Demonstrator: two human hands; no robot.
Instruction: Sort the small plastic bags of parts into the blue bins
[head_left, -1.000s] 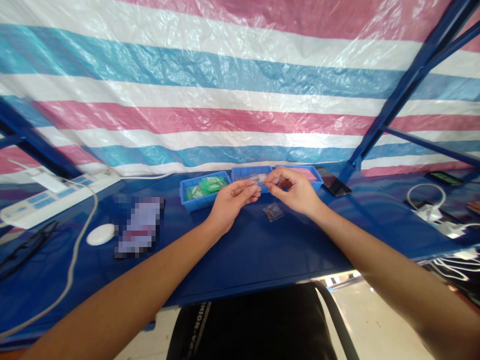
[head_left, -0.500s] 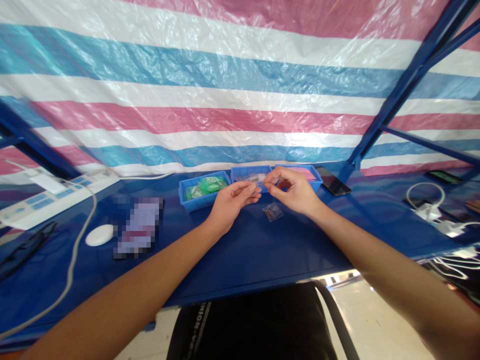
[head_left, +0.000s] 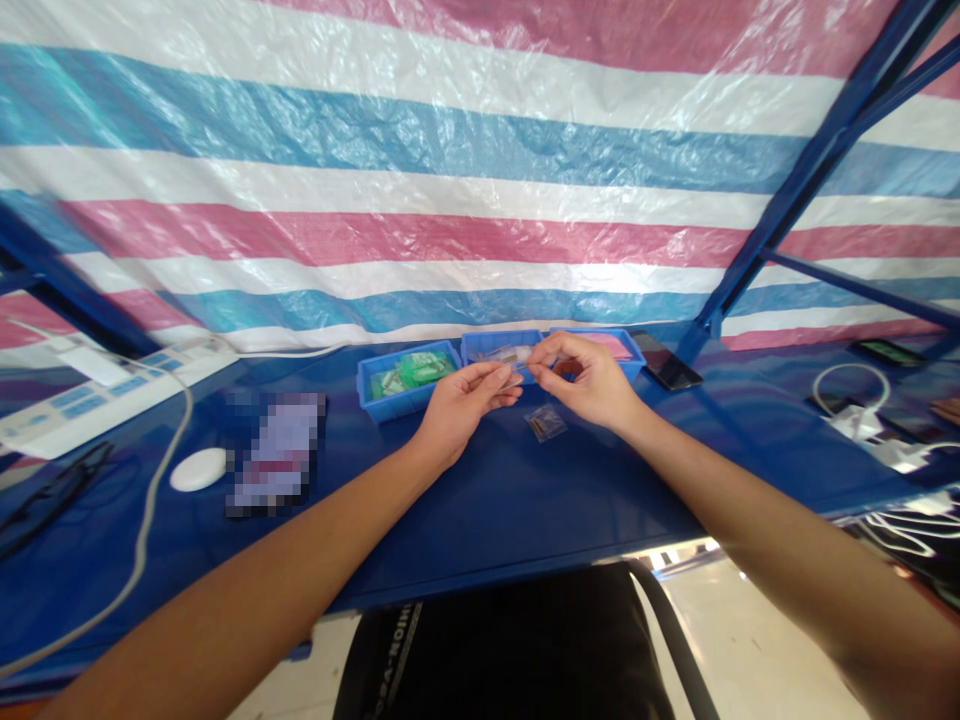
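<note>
My left hand (head_left: 471, 402) and my right hand (head_left: 583, 378) meet above the table, in front of the blue bins. Both are closed in a pinch, fingertips nearly touching. Between them is a small, thin, partly clear item that is too small to name. Just below lies a small clear plastic bag (head_left: 547, 423) with something brownish in it. Left of my left hand, a blue bin (head_left: 405, 403) holds green and white pieces. A middle blue bin (head_left: 502, 342) with clear packets stands behind my fingertips. My right hand partly covers another blue bin (head_left: 636, 358) with pink material.
A dark phone (head_left: 664, 362) lies right of the bins. On the left are a white round object (head_left: 199, 470), a blurred-out item (head_left: 281, 450), a power strip (head_left: 112, 390) and a white cable (head_left: 154, 500). White chargers (head_left: 859, 424) sit at the right. A striped sheet (head_left: 465, 180) hangs behind.
</note>
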